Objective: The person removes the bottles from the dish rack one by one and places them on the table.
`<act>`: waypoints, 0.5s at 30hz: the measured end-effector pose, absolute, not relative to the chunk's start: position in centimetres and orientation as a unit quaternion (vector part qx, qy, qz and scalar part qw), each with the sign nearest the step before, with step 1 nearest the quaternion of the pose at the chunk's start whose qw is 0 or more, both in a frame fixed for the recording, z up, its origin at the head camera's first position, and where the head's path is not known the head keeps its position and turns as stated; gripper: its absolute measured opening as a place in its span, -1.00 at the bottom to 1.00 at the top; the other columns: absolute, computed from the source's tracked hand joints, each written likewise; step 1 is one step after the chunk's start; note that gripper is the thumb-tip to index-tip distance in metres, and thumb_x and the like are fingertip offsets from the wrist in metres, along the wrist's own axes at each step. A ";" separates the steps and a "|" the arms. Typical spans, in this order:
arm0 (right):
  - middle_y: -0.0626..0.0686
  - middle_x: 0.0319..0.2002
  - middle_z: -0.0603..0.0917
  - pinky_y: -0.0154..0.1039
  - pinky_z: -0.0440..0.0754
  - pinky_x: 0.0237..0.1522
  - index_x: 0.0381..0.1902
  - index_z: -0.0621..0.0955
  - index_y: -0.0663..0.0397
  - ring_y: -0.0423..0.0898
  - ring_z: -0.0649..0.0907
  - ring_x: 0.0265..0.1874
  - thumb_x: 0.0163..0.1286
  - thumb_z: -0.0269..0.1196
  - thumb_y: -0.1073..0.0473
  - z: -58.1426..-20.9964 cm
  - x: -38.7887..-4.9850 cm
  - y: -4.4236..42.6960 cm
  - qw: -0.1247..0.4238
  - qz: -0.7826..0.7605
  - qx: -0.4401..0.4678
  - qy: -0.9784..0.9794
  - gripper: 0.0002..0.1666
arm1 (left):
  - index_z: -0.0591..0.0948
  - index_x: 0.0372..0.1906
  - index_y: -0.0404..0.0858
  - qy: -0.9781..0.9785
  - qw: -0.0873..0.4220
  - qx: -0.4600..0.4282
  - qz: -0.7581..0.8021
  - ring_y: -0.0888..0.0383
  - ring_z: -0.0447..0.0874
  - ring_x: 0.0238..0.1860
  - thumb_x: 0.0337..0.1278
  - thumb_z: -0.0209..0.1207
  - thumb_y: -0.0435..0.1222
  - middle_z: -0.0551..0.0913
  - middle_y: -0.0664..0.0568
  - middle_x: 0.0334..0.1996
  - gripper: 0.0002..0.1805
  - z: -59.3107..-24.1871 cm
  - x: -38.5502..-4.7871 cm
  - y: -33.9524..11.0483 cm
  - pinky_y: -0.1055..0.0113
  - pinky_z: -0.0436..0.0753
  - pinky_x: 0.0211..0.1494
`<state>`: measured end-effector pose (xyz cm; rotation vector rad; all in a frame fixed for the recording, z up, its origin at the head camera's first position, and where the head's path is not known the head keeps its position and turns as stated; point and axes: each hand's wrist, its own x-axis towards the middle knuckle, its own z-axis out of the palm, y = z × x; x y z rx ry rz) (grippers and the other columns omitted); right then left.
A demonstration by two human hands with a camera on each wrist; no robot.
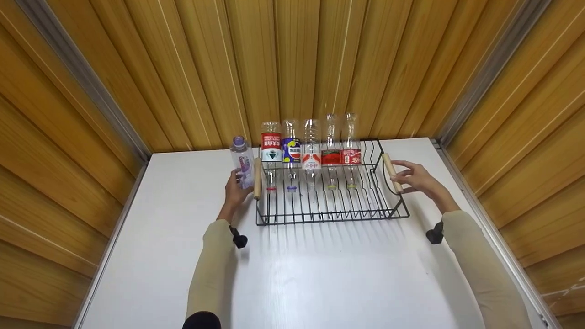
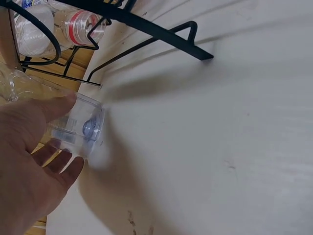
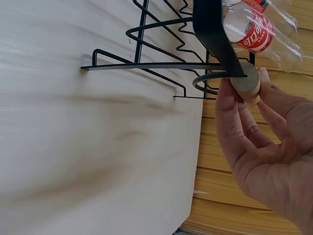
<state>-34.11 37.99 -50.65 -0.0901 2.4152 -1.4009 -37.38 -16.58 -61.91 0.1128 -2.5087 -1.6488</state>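
In the head view my left hand (image 1: 235, 192) holds a clear plastic bottle (image 1: 246, 164) with a purple cap and purple-pink lettering, just outside the rack's left wooden handle (image 1: 257, 178). The left wrist view shows thumb and fingers around the lower part of that bottle (image 2: 78, 125), near its base. My right hand (image 1: 418, 178) pinches the right wooden handle (image 1: 392, 173) of a black wire dish rack (image 1: 333, 221). Thumb and fingertips press on either side of that handle (image 3: 247, 83) in the right wrist view. Several empty bottles lie side by side in the rack, caps toward me.
The rack stands on a white table (image 1: 320, 274) near its back edge. Among the racked bottles are a red-and-white labelled bottle (image 1: 271, 146) at the left and a red-labelled bottle (image 1: 351, 156) at the right. Yellow wood-look panels (image 1: 292, 59) enclose the back and sides.
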 end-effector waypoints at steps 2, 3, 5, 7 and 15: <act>0.34 0.15 0.60 -0.05 0.79 -0.02 0.61 0.10 0.21 -0.21 0.66 -0.15 0.52 0.23 0.19 -50.6 -34.1 37.9 0.173 -0.495 -0.033 0.851 -0.14 | 0.22 0.45 -0.43 -0.840 0.061 0.038 -0.539 -0.34 0.43 0.36 -0.03 0.38 -0.50 0.44 -0.48 0.32 -0.11 -61.8 -37.2 -16.9 -0.13 0.43 0.46; 0.34 0.15 0.59 -0.05 0.78 -0.02 0.61 0.10 0.21 -0.21 0.66 -0.14 0.53 0.23 0.19 -50.6 -34.1 37.8 0.174 -0.496 -0.034 0.850 -0.14 | 0.21 0.47 -0.42 -0.841 0.056 0.039 -0.536 -0.32 0.41 0.39 -0.02 0.39 -0.48 0.43 -0.47 0.34 -0.08 -61.7 -37.1 -17.1 -0.12 0.41 0.49; 0.37 0.17 0.58 -0.03 0.78 -0.01 0.62 0.10 0.20 -0.20 0.66 -0.13 0.53 0.22 0.19 -50.7 -34.1 37.9 0.174 -0.495 -0.033 0.851 -0.15 | 0.18 0.50 -0.41 -0.840 0.049 0.039 -0.539 -0.31 0.37 0.42 0.00 0.41 -0.44 0.40 -0.45 0.37 -0.05 -61.4 -36.9 -17.4 -0.12 0.36 0.52; 0.41 0.20 0.55 -0.01 0.77 0.02 0.62 0.09 0.18 -0.18 0.65 -0.10 0.54 0.22 0.19 -50.7 -34.1 37.9 0.176 -0.492 -0.033 0.852 -0.15 | 0.17 0.51 -0.40 -0.838 0.045 0.040 -0.542 -0.30 0.35 0.43 0.03 0.42 -0.41 0.39 -0.43 0.38 -0.04 -61.1 -36.7 -17.8 -0.13 0.35 0.52; 0.37 0.20 0.57 -0.04 0.78 0.00 0.63 0.08 0.17 -0.21 0.64 -0.11 0.54 0.21 0.16 -50.9 -34.2 37.9 0.180 -0.488 -0.029 0.854 -0.14 | 0.18 0.52 -0.37 -0.839 0.025 0.052 -0.541 -0.27 0.33 0.42 0.14 0.41 -0.32 0.40 -0.39 0.38 -0.09 -59.3 -35.1 -19.9 -0.14 0.36 0.50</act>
